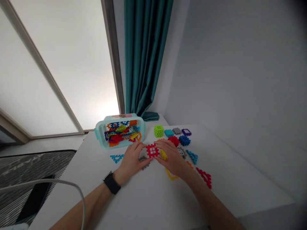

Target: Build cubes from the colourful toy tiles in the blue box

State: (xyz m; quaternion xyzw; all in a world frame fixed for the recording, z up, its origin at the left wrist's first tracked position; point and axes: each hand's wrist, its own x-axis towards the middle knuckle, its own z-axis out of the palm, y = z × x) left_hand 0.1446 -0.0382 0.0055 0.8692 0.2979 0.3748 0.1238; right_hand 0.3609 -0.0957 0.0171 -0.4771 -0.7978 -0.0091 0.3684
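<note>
Between my two hands is a red square interlocking tile (pixel 153 150) with a window-like grid and toothed edges. My left hand (pixel 131 160), with a black watch on its wrist, pinches the tile's left side. Fingers of my right hand (pixel 170 157) close on its right side. A grey gear-shaped piece (pixel 145 166) lies partly under my left hand. Beneath my right hand a yellow piece (pixel 164 155) shows in part, and a yellow square frame (pixel 171 174) lies below it. Left of my left hand rests a blue triangular piece (pixel 117 158).
A light-teal tub (pixel 103 143) full of mixed coloured pieces stands at the back left of the white table (pixel 144 204). Right of it lie a lime stack (pixel 158 131), a dark blue stack (pixel 184 140) and red triangles (pixel 204 177). A white cable (pixel 59 181) crosses the lower left.
</note>
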